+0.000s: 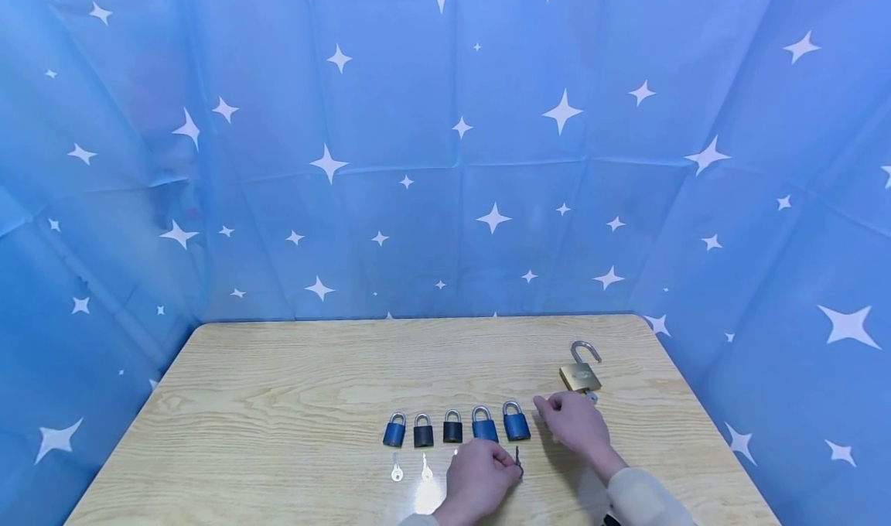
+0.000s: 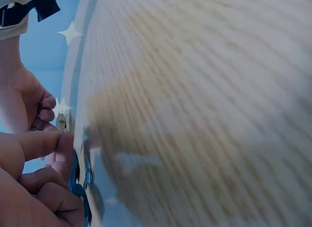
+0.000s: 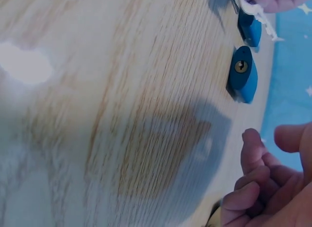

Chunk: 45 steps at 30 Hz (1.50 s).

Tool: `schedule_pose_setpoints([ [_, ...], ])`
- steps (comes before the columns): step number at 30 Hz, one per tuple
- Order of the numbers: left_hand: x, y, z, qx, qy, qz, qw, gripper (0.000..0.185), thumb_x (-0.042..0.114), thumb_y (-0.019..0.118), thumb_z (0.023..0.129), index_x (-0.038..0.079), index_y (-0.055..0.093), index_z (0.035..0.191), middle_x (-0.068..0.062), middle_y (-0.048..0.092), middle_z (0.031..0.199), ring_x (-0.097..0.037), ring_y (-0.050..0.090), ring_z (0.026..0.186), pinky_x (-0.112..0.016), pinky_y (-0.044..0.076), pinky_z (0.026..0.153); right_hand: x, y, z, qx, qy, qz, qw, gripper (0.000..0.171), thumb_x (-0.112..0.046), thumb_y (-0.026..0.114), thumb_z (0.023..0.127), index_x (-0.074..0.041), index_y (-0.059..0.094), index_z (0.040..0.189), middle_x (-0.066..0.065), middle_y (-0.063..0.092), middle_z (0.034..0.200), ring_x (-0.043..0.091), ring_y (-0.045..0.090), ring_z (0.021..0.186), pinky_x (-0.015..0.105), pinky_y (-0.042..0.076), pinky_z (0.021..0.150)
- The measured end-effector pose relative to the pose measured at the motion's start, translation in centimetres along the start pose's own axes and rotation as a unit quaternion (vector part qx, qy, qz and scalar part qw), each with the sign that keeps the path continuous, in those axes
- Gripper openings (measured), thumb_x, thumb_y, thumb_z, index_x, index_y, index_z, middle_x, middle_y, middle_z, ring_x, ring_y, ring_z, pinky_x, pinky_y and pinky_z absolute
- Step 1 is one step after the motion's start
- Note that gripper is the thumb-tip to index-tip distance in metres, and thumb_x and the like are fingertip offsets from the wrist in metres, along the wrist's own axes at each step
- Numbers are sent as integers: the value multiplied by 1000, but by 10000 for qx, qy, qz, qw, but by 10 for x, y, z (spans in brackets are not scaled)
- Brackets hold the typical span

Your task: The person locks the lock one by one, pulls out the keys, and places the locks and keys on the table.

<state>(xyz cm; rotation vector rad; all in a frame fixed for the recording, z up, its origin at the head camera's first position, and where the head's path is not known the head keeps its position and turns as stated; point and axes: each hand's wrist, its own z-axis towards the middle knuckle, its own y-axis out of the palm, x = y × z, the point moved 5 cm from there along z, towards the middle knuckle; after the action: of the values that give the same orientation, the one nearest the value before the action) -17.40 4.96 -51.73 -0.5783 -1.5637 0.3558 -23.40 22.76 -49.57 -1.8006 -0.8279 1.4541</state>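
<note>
— both hands are low over the worktop (image 1: 278, 379); how much of them shows?
— from the head view, only the backs. my left hand (image 1: 480, 481) sits in front of the row of five padlocks (image 1: 453, 427), fingers curled round a small key (image 1: 518, 458) whose dark tip pokes out by the knuckles. the left wrist view is blurred, but it shows thumb and forefinger pinching something metal.
— and the right?
— my right hand (image 1: 574, 421) rests just past the rightmost blue padlock (image 1: 516, 421), wrist bent, fingers loosely curled and holding nothing in the right wrist view. it covers the lower edge of the brass padlock (image 1: 581, 371), whose shackle stands open.
— other keys?
— two pale keys (image 1: 411, 470) lie before the left padlocks; a third is mostly hidden behind my left hand.
</note>
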Motion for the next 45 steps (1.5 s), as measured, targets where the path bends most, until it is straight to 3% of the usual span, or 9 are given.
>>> schedule_pose_setpoints([
  [14, 7, 8, 5, 248, -57, 283, 9993, 10, 20, 82, 68, 23, 74, 62, 16, 63, 63, 1, 50, 59, -22, 38, 52, 5, 3, -1, 18, 67, 102, 9999, 44, -39, 57, 96, -15, 53, 59, -4, 48, 49, 12, 41, 45, 27, 29, 46],
  [21, 7, 8, 5, 158, -192, 218, 9995, 9, 23, 81, 70, 24, 74, 65, 16, 65, 66, 1, 51, 61, -22, 39, 53, 5, 2, -1, 80, 25, 88, 9999, 42, -39, 57, 96, -12, 59, 63, -4, 50, 50, 12, 43, 46, 27, 30, 47],
  [33, 9, 3, 0, 97, -114, 255, 9996, 7, 19, 72, 77, 23, 74, 71, 14, 66, 71, 0, 55, 65, -24, 41, 55, 5, 0, -4, 111, -62, 132, 9998, 44, -37, 57, 96, -15, 54, 58, -5, 47, 49, 11, 40, 45, 26, 28, 46],
  [38, 8, -4, 0, 51, -73, 37, 10000, 7, 17, 70, 78, 20, 76, 78, 16, 66, 70, 1, 55, 66, -23, 41, 55, 7, -2, -1, 96, -31, 122, 9999, 43, -37, 56, 97, -13, 56, 61, -3, 50, 50, 12, 41, 46, 26, 29, 46],
  [45, 4, -28, -2, 64, -2, -197, 9998, 13, 15, 67, 79, 17, 76, 87, 16, 66, 71, 2, 53, 64, -21, 39, 54, 14, -15, 5, 150, 78, 96, 9998, 40, -37, 52, 98, -10, 63, 72, -2, 54, 57, 13, 45, 50, 28, 33, 48],
])
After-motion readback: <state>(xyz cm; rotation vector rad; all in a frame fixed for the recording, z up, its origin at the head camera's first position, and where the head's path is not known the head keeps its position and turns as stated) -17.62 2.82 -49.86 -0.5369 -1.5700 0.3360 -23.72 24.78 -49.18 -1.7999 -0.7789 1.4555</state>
